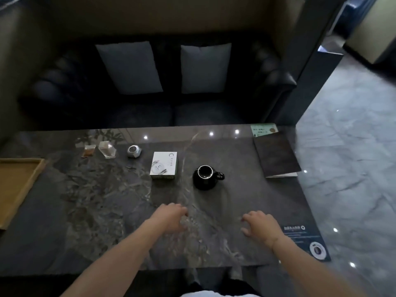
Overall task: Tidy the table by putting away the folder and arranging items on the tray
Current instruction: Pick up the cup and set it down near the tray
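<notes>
Both hands, left and right, hover spread and empty; folder far right, tray far left.

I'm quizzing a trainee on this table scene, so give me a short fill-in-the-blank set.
1. The wooden tray sits at the table's ____ edge.
2. The black jug stands directly ____ of the white box.
3. Both hands, left and right, hold ____.

Answers: left; right; nothing

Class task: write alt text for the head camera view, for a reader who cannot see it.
Two empty hands, left hand and right hand, hover over a dark marble table. Beyond them stand a black mug and white box; a wooden tray lies far left, a dark folder far right.
</notes>
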A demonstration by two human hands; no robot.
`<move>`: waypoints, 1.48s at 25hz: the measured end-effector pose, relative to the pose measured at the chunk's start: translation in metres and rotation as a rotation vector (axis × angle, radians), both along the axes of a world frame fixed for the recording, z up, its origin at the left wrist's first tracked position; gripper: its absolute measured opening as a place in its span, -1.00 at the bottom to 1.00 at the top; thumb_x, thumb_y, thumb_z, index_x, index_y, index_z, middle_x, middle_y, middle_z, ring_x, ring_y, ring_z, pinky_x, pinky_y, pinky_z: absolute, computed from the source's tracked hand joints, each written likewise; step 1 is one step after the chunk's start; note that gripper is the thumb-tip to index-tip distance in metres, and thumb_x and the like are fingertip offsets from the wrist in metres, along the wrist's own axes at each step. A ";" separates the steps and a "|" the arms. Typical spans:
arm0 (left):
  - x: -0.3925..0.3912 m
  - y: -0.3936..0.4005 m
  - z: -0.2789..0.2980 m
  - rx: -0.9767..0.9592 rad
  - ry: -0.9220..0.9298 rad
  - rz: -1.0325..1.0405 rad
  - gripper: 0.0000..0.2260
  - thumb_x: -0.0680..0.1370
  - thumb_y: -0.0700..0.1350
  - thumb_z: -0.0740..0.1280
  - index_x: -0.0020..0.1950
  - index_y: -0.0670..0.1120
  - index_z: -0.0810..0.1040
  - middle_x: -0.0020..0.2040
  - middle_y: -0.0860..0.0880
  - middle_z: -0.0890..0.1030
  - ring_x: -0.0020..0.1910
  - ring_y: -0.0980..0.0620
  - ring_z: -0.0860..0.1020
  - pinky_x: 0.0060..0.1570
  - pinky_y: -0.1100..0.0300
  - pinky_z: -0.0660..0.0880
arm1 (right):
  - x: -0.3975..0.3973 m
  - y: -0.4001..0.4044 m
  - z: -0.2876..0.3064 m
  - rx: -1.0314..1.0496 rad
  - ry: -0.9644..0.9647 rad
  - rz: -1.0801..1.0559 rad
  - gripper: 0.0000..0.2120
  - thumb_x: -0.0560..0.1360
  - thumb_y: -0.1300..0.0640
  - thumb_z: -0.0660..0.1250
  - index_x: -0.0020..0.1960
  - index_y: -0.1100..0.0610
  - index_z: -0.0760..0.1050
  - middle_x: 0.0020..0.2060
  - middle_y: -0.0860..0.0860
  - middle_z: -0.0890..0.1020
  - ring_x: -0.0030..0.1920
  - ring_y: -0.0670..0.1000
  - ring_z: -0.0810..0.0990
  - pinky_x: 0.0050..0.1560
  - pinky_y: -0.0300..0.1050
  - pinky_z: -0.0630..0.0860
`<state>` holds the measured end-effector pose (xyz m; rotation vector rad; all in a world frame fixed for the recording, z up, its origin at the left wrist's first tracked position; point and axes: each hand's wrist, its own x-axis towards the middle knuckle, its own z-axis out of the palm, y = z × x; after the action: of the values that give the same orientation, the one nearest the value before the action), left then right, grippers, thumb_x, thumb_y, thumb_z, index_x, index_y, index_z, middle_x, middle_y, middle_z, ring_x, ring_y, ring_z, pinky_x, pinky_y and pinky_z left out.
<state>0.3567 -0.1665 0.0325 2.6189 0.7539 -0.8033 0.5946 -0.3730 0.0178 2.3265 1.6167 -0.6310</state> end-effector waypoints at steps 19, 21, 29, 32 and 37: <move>0.162 0.053 -0.005 0.290 -0.459 -0.220 -0.65 0.44 0.13 0.31 0.12 -0.05 0.53 0.12 -0.08 0.54 0.15 -0.15 0.45 0.05 -0.01 0.36 | 0.026 0.050 -0.070 0.115 -0.025 -0.196 -0.24 0.47 -0.41 0.08 0.55 -0.14 -0.05 0.57 0.02 -0.03 0.55 0.18 -0.09 0.46 0.32 -0.05; 0.181 0.056 -0.011 0.291 -0.402 -0.249 -0.63 0.44 0.13 0.31 0.15 -0.04 0.52 0.15 -0.08 0.53 0.18 -0.14 0.42 0.07 -0.02 0.35 | 0.024 0.055 -0.081 0.117 0.018 -0.249 -0.21 0.45 -0.47 -0.02 0.54 -0.18 -0.22 0.57 0.01 -0.20 0.54 0.20 -0.22 0.43 0.40 -0.20; 0.214 0.061 -0.042 0.314 -0.164 -0.395 -0.69 0.49 0.07 0.31 0.17 -0.03 0.52 0.18 -0.08 0.52 0.23 -0.10 0.40 0.13 -0.01 0.32 | 0.011 0.053 -0.108 0.203 -0.087 -0.338 -0.22 0.43 -0.51 -0.20 0.54 -0.20 -0.29 0.58 0.01 -0.22 0.55 0.19 -0.28 0.42 0.42 -0.34; 0.222 0.062 -0.045 0.333 -0.138 -0.435 -0.76 0.53 0.01 0.28 0.14 -0.03 0.55 0.16 -0.06 0.56 0.21 -0.09 0.43 0.13 0.00 0.30 | 0.011 0.054 -0.110 0.210 -0.101 -0.342 -0.22 0.43 -0.51 -0.22 0.53 -0.20 -0.31 0.58 0.01 -0.22 0.55 0.18 -0.27 0.43 0.41 -0.32; 0.230 0.059 -0.048 0.355 -0.079 -0.507 -0.81 0.53 -0.06 0.27 0.10 -0.03 0.57 0.13 -0.02 0.61 0.18 -0.07 0.48 0.15 0.01 0.29 | 0.011 0.054 -0.113 0.243 -0.130 -0.348 -0.21 0.44 -0.50 -0.20 0.55 -0.18 -0.26 0.59 0.02 -0.16 0.56 0.16 -0.22 0.44 0.41 -0.28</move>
<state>0.5868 -0.1077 -0.0157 3.2039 0.2153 -0.7338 0.6055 -0.3192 -0.0956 2.7948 1.3049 -0.3507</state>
